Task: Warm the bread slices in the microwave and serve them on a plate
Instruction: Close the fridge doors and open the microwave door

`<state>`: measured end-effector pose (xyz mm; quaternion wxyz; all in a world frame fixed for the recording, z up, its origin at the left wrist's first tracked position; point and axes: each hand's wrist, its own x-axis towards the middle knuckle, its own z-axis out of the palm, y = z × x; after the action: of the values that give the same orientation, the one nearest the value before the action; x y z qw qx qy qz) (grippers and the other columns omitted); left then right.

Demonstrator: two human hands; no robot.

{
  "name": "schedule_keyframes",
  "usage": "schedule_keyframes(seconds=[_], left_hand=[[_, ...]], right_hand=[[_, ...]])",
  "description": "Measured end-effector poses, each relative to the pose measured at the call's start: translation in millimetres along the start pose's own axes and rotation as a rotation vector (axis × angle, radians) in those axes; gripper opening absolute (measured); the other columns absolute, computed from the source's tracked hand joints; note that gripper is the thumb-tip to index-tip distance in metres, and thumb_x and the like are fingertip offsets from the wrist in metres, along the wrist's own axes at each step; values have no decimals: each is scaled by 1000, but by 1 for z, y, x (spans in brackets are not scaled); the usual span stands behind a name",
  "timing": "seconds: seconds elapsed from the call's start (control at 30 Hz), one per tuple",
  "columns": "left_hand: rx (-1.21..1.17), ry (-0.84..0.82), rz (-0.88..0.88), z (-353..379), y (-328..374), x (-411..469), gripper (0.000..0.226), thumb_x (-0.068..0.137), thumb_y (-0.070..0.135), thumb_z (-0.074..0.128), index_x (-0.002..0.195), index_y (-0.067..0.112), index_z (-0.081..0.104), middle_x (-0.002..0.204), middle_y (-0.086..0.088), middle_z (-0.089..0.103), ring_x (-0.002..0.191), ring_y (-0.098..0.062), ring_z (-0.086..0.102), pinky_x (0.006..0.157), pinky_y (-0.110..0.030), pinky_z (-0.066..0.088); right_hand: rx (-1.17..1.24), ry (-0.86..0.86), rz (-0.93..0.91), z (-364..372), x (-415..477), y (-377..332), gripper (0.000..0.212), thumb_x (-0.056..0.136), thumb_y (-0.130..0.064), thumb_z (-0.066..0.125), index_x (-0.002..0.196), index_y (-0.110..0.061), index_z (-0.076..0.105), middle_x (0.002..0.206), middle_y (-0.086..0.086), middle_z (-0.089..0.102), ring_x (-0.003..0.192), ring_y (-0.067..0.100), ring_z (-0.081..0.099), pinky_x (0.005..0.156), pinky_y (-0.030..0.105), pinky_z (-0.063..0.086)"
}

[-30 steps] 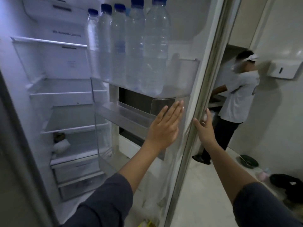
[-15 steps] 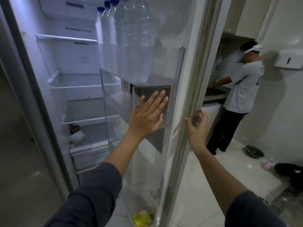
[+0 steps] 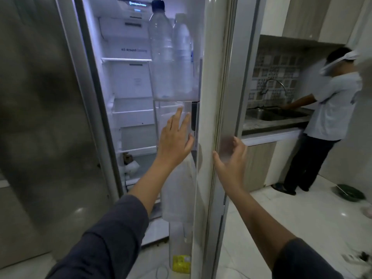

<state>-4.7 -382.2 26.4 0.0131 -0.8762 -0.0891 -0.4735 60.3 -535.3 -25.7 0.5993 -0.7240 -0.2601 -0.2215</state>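
Kitchen, fridge door (image 3: 209, 97) edge-on between my hands: left hand (image 3: 177, 137) flat, fingers straight, against its inner side; right hand (image 3: 229, 160) slack, grasping nothing, just outside.

water bottles (image 3: 171, 57) in door shelf (image 3: 175, 98); person (image 3: 330, 117) at sink (image 3: 267, 114); bowl (image 3: 350, 193) on floor (image 3: 298, 222)

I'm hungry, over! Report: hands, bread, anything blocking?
Left hand open on fridge door inside. Right hand open at its edge. Bread not in view. Door ajar.
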Motion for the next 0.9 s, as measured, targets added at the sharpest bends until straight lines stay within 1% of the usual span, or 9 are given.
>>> schedule_keyframes(seconds=[0.1, 0.17, 0.27, 0.33, 0.43, 0.53, 0.6, 0.77, 0.9], left_hand=[[-19, -65, 77, -19, -15, -2, 58, 84, 21, 51, 138, 4, 39, 144, -17, 40, 128, -33, 43, 99, -44, 44], [-14, -80, 149, -30, -21, -2, 60, 83, 19, 55, 139, 5, 38, 144, -15, 41, 128, -30, 43, 100, -40, 41], [6, -26, 171, -44, -29, 6, 58, 86, 25, 47, 139, 1, 36, 144, -16, 40, 130, -27, 40, 106, -34, 34], [-11, 30, 118, -52, -37, 17, 60, 89, 29, 43, 141, 2, 32, 148, -16, 34, 135, -25, 32, 111, -31, 23], [-16, 114, 121, -60, -50, 40, 59, 92, 28, 44, 143, 4, 27, 152, -14, 27, 140, -22, 21, 116, -30, 16], [-10, 174, 177, -67, -58, 69, 58, 92, 26, 44, 144, 4, 27, 153, -13, 24, 143, -19, 15, 118, -25, 8], [10, 206, 197, -69, -65, 88, 57, 93, 25, 41, 143, 5, 27, 153, -11, 25, 143, -17, 12, 118, -23, 4], [113, 286, 143, -69, -95, 127, 55, 93, 26, 35, 144, 7, 27, 154, -9, 24, 143, -14, 7, 118, -28, 1], [159, 352, 60, -68, -121, 146, 57, 93, 30, 33, 145, 7, 24, 154, -7, 22, 143, -10, 4, 118, -28, -5]], right_hand=[[12, -63, -82, 19, -9, -13, 58, 79, -11, 68, 130, -7, 40, 125, 12, 44, 113, 21, 48, 96, 36, 46], [8, -115, -133, 28, -8, -22, 48, 80, -9, 67, 123, -5, 45, 119, 12, 47, 108, 21, 50, 95, 39, 47], [-87, -137, -272, 38, 6, -38, 31, 82, -12, 64, 111, -7, 54, 110, 9, 53, 104, 22, 50, 90, 45, 46], [-115, -107, -331, 45, 19, -53, 27, 83, -12, 62, 109, -10, 56, 109, 8, 53, 104, 21, 48, 89, 39, 44], [-11, -41, -341, 64, 44, -76, 32, 83, -10, 59, 114, -9, 54, 116, 10, 49, 108, 20, 47, 90, 26, 36], [140, -107, -349, 86, 70, -91, 48, 85, -8, 59, 130, -11, 43, 126, 3, 42, 112, 6, 42, 96, 11, 33], [181, -129, -410, 103, 86, -96, 50, 87, -9, 58, 134, -10, 40, 127, -1, 38, 110, -2, 40, 96, 2, 30], [246, -155, -524, 150, 120, -98, 50, 91, -40, 44, 136, -17, 42, 133, -4, 38, 121, 2, 38, 103, 4, 25], [267, -148, -555, 185, 147, -100, 50, 92, -40, 37, 138, -23, 39, 141, -4, 35, 129, 0, 31, 109, 9, 22]])
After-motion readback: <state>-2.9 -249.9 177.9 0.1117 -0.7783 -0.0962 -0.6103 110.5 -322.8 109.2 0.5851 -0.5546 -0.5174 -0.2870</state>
